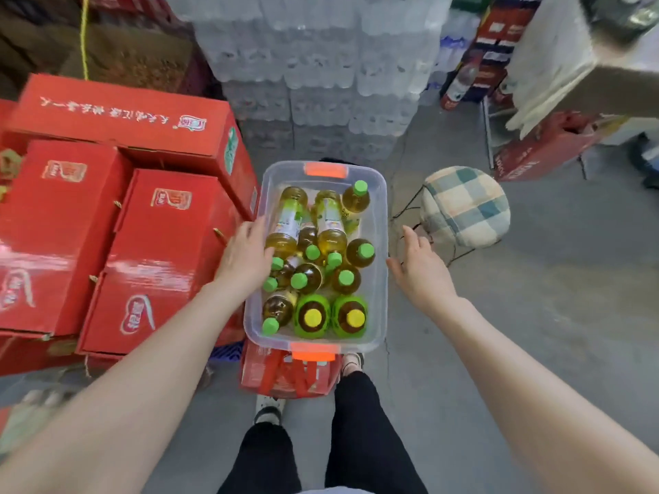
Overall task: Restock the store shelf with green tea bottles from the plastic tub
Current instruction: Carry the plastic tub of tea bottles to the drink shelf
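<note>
Cartons (pixel 117 215), red, stacked along the tub's left side: white Chinese lettering upside down, logo too blurred to read. Plastic tub (pixel 379 297), clear, orange latches, perched on a narrower red pack (pixel 271 372) on the floor; could tip or slide off if lifted unevenly or pressed on one rim. Green tea bottles (pixel 331 240) jumbled inside, some lying, some upright; apt to roll and knock neighbours on pulling one out. Labels too small to read. Left hand (pixel 246 258) over the left rim, grip relaxed against a lying bottle. Right hand (pixel 419 269) just outside the right rim, grip spread, holding nothing.
</note>
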Action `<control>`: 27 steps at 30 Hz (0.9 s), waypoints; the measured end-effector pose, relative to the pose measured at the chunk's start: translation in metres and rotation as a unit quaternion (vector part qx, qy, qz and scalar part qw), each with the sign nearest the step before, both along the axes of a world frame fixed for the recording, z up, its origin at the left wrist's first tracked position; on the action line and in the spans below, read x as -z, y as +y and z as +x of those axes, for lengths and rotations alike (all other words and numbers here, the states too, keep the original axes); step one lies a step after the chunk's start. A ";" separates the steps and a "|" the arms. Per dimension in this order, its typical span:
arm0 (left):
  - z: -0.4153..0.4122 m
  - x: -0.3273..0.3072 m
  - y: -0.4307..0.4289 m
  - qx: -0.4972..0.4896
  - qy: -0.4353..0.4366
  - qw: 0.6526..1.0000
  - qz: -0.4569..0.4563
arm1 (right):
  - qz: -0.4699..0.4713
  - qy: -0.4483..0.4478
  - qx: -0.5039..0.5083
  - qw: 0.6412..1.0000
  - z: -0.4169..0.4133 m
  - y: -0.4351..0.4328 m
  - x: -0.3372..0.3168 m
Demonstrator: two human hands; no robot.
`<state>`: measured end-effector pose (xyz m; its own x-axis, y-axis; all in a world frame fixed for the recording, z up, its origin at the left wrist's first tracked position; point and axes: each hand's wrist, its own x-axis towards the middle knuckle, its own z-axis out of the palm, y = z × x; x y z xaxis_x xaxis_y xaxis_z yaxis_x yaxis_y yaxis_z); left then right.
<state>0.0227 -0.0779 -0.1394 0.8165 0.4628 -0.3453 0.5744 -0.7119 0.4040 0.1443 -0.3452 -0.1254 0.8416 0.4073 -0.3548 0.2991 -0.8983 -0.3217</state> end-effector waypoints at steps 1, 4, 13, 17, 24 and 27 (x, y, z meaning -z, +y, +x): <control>0.008 0.010 0.001 -0.025 0.021 0.999 -0.006 | -0.004 0.029 0.014 0.999 0.014 0.000 0.010; 0.025 0.040 0.003 -0.075 0.069 0.994 -0.023 | 0.007 0.107 0.029 0.994 0.043 0.004 0.039; 0.059 0.074 0.012 -0.131 0.100 0.986 0.039 | 0.085 0.237 0.071 0.965 0.066 0.026 0.086; 0.060 0.078 0.023 -0.111 0.117 0.985 0.052 | 0.085 0.257 0.095 0.958 0.070 0.033 0.092; 0.046 0.049 0.007 -0.104 0.077 0.991 0.029 | 0.070 0.205 0.129 0.968 0.054 0.016 0.080; 0.012 0.028 -0.016 -0.086 0.044 0.995 0.018 | 0.090 0.175 0.120 0.973 0.026 -0.013 0.067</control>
